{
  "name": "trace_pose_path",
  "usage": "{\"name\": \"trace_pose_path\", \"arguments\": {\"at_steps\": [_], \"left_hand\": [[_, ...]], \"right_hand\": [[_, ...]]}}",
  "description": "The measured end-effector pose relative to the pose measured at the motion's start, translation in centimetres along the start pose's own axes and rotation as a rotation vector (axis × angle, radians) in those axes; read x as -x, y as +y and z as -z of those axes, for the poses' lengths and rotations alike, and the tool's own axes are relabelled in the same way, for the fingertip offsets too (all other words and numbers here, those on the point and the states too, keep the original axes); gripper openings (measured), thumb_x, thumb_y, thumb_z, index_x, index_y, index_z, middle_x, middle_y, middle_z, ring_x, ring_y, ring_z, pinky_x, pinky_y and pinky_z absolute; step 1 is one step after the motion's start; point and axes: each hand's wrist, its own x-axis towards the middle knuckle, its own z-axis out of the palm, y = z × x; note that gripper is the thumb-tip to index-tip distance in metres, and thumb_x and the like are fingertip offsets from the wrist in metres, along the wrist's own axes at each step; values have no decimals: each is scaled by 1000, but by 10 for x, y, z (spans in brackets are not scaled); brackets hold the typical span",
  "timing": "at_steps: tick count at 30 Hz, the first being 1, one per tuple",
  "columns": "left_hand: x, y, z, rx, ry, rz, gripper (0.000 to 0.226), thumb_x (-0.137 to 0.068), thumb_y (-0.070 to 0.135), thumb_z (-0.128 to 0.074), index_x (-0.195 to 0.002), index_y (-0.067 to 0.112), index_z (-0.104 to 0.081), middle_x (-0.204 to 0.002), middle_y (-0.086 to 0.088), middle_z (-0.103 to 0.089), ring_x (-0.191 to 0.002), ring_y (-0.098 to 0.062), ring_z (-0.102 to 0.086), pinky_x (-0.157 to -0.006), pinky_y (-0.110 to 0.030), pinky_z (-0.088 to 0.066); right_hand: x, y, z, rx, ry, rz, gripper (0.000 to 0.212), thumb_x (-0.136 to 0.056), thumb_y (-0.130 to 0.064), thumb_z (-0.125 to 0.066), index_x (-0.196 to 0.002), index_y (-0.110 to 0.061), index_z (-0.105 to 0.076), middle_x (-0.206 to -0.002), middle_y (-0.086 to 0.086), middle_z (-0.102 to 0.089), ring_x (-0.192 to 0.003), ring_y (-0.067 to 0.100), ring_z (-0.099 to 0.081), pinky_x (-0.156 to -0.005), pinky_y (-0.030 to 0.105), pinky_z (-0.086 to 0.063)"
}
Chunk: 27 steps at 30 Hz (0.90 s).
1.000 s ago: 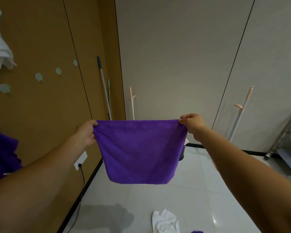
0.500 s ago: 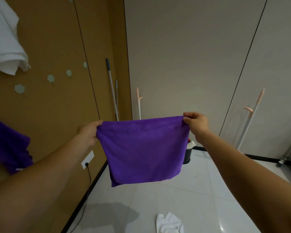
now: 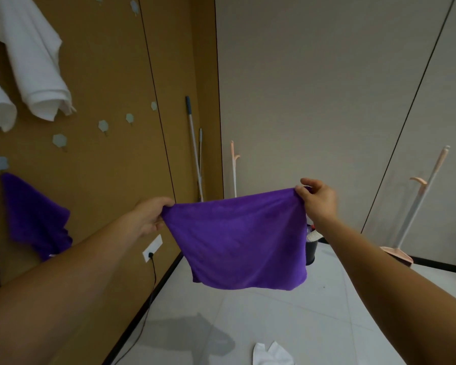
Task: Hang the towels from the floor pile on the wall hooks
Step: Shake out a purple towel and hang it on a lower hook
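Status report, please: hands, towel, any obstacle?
Left hand, right hand each pinch a top corner of purple towel, spread. Free wall hook at left. No obstacle seen.

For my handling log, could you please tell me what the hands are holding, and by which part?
A purple towel, spread in the air: the left hand grips one top corner, the right hand the other.

Dim, soft indoor light; wide-angle bending at edges, slight blur.
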Motion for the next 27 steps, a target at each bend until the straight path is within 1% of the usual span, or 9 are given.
{"name": "trace_pose_path", "arguments": {"at_steps": [4,7,11,13,16,19,23,25,27], "left_hand": [[3,0,-6,-55,-26,-9,21,-86,17,-59,-105,15,-67,-95,0,-59,-80,-14,-50,-60,-27,-35],[5,-1,-14,-91,-38,-37,25,-84,10,-58,-105,16,-69,-103,-1,-61,-89,-16,-51,-65,-30,-35],[10,-4,-28,-159,-13,-88,28,-74,0,-60,-95,16,-70,-98,1,-63,-85,-12,-52,-64,-27,-37],[12,-5,-32,-187,30,-115,25,-73,-3,-62,-89,16,-68,-91,1,-63,-79,-10,-54,-57,-23,-38],[13,-10,-31,-268,81,-177,24,-73,-4,-67,-84,17,-64,-85,0,-63,-77,-12,-59,-50,-17,-43],[11,-17,-26,-322,171,-216,20,-75,0,-68,-80,18,-60,-80,0,-63,-70,-9,-60,-49,-16,-42],[10,-27,-9,-409,347,-267,18,-79,12,-66,-71,23,-55,-69,4,-59,-61,-8,-55,-46,-19,-35],[8,-31,6,-479,444,-283,17,-79,18,-65,-69,25,-53,-72,4,-59,-68,-12,-57,-51,-20,-38],[3,-34,21,-527,558,-326,15,-78,24,-65,-68,23,-53,-89,-3,-58,-87,-20,-54,-69,-24,-41]], "right_hand": [[-7,10,8,10,-29,6,36,-91,-16,-65,-126,-16,-61,-85,-3,-59,-77,12,-60,-75,23,-51],[-12,20,15,5,-75,-23,39,-90,-13,-66,-128,-17,-60,-93,-1,-62,-84,14,-62,-84,29,-54],[-19,30,22,-48,-151,-79,35,-85,-8,-71,-119,-15,-68,-92,4,-66,-73,8,-63,-73,20,-55],[-23,33,23,-21,-189,-86,36,-79,-8,-77,-114,-14,-70,-95,1,-70,-80,12,-67,-80,27,-57],[-33,35,22,246,-184,16,36,-73,-13,-81,-108,-14,-73,-100,1,-72,-91,17,-67,-91,35,-54],[-37,34,10,468,-185,128,31,-73,-20,-80,-103,-16,-75,-97,3,-74,-89,21,-67,-88,37,-54],[-37,26,-20,503,-204,166,17,-76,-25,-75,-92,-20,-75,-89,4,-73,-85,25,-67,-80,39,-56],[-35,19,-40,534,-203,200,12,-76,-28,-72,-87,-22,-74,-89,4,-71,-88,27,-65,-80,42,-56],[-34,12,-62,560,-186,289,7,-75,-25,-72,-81,-20,-72,-101,7,-64,-100,28,-57,-89,43,-51]]}}
